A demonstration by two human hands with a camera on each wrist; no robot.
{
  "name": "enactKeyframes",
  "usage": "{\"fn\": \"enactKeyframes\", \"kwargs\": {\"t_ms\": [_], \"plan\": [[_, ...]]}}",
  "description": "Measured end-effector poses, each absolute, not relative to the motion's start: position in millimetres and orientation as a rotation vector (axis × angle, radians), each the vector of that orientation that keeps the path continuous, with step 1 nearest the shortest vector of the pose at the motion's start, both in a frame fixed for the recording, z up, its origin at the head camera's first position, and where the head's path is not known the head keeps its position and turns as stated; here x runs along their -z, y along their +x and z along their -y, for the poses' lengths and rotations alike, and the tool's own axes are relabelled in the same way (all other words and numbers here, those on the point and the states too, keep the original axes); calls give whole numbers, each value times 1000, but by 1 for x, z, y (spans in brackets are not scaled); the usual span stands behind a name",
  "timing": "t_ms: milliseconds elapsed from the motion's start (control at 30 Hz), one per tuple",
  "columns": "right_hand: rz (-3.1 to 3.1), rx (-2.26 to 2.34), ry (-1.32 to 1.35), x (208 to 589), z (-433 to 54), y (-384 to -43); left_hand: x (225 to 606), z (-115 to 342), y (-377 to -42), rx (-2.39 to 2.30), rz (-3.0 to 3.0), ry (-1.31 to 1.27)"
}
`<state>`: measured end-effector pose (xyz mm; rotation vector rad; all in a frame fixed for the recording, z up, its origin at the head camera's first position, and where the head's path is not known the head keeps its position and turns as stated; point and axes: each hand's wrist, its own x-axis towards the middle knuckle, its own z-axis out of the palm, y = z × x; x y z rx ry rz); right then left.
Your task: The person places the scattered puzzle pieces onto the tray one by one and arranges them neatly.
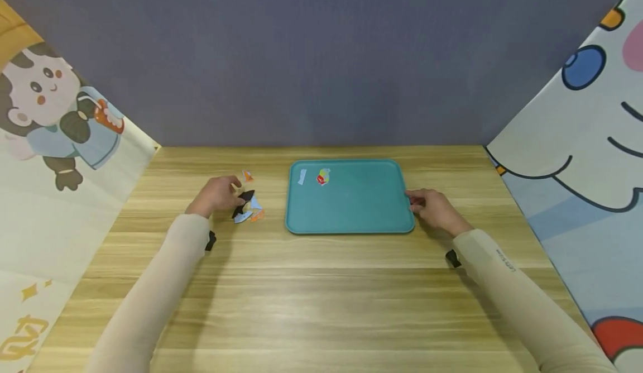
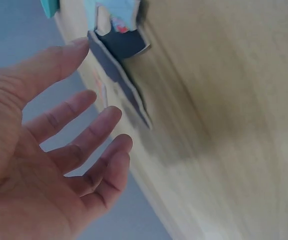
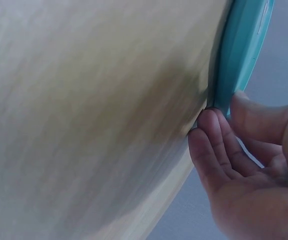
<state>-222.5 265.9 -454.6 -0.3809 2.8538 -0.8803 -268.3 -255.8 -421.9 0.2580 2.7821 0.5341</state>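
At the left of the table, my left hand (image 1: 217, 194) reaches over a loose cluster of flat cut-out pieces. In the left wrist view, the fingers of the left hand (image 2: 68, 130) are spread and loosely bent. The thumb tip is at the end of a dark flat piece (image 2: 118, 75); whether it touches cannot be told. A light blue piece (image 1: 244, 216) and an orange piece (image 1: 257, 215) lie close by. My right hand (image 1: 432, 208) pinches the right edge of a teal tray (image 1: 361, 216), thumb on the rim and fingers against its outer side.
On the tray lie a pale blue strip (image 1: 302, 176) and a red-yellow piece (image 1: 324, 177), near its back left. Another orange piece (image 1: 248, 175) lies apart, behind the cluster. A grey wall (image 1: 321, 60) bounds the table's back, and printed panels stand at both sides.
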Motion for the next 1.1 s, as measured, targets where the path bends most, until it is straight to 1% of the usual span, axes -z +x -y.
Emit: {"fn": "enactKeyframes", "kwargs": {"t_ms": [433, 700, 1100], "plan": [[-2846, 909, -364, 453, -265, -222, 431, 249, -272, -538, -2798, 281], [-2848, 900, -380, 453, -265, -221, 430, 251, -273, -554, -2901, 320], [-2844, 894, -382, 455, -266, -222, 428, 268, -276, -615, -2896, 162]]}}
